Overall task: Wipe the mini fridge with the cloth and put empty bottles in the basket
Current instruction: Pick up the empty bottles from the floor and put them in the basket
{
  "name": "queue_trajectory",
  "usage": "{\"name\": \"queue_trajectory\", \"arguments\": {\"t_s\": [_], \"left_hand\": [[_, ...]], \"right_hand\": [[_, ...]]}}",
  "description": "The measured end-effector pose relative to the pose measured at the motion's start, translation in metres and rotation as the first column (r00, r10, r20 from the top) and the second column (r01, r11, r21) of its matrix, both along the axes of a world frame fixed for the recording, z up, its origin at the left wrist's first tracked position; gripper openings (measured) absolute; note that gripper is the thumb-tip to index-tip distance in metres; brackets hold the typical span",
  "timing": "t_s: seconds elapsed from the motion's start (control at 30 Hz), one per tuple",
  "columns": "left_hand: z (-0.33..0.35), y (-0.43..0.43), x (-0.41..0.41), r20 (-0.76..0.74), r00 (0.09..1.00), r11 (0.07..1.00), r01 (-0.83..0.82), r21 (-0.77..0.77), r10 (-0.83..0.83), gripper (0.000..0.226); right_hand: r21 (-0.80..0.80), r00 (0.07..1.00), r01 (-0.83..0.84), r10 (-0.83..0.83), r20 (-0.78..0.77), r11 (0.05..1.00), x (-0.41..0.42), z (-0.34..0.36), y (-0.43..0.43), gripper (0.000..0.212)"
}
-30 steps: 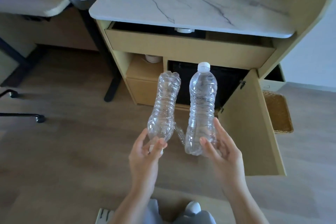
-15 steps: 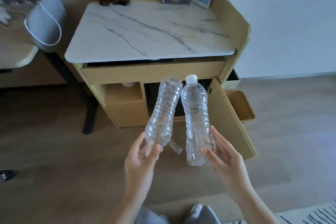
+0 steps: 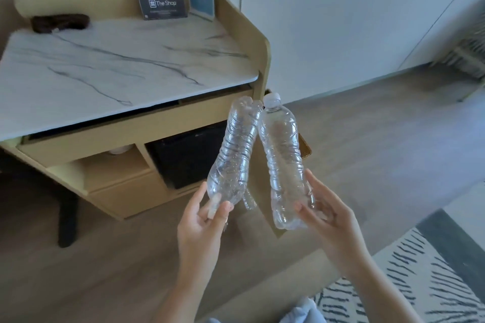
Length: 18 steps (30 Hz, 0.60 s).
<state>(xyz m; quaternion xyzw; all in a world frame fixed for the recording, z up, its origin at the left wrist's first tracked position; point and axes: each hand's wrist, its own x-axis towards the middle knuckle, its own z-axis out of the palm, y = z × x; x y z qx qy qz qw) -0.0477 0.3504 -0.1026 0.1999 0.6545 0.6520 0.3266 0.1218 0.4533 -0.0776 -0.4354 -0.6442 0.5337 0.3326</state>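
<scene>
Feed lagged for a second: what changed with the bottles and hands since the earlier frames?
The view swung up and right, so the cabinet now sits left. The left hand keeps the inverted bottle, the right hand the capped bottle; their tops now touch. Nothing was released.

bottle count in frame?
2. A crumpled clear plastic bottle, held upside down in the left hand; a white-capped clear plastic bottle, upright in the right hand. Others may be out of view.
</scene>
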Motion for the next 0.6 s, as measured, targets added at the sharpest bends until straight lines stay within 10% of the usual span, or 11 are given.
{"name": "queue_trajectory", "arguments": {"t_s": [0.6], "left_hand": [[0.002, 0.257, 0.210, 0.205, 0.974, 0.994, 0.105, -0.044, -0.094, 0.051]], "right_hand": [[-0.061, 0.972, 0.221, -0.215, 0.090, 0.973, 0.257, -0.018, 0.224, 0.061]]}}
